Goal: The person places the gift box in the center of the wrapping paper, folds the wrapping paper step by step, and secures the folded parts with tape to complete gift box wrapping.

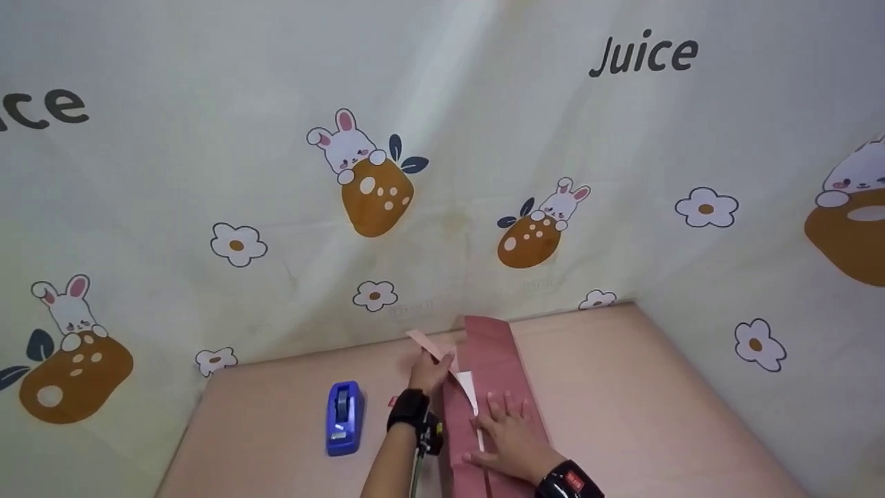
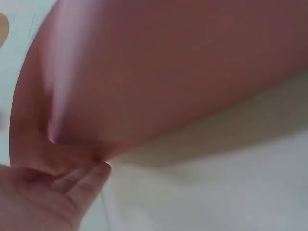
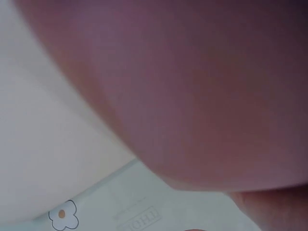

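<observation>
A long dusky-pink sheet of paper (image 1: pixel 492 360) lies on the pink tabletop (image 1: pixel 622 387), with a white underside (image 1: pixel 469 382) showing at a fold. My right hand (image 1: pixel 510 418) presses flat on it, fingers straight and spread. My left hand (image 1: pixel 437 365) pinches a lighter pink flap (image 1: pixel 429 346) at the sheet's left edge and lifts it. In the left wrist view the fingers (image 2: pixel 82 180) nip the paper's (image 2: pixel 168 72) edge. The right wrist view is filled by blurred pink paper (image 3: pixel 202 96).
A blue tape dispenser (image 1: pixel 343 418) stands on the table left of my left wrist. A cream cloth with rabbits, flowers and the word Juice (image 1: pixel 442 173) hangs behind and to the right, closing off the table's far corner (image 1: pixel 632 304).
</observation>
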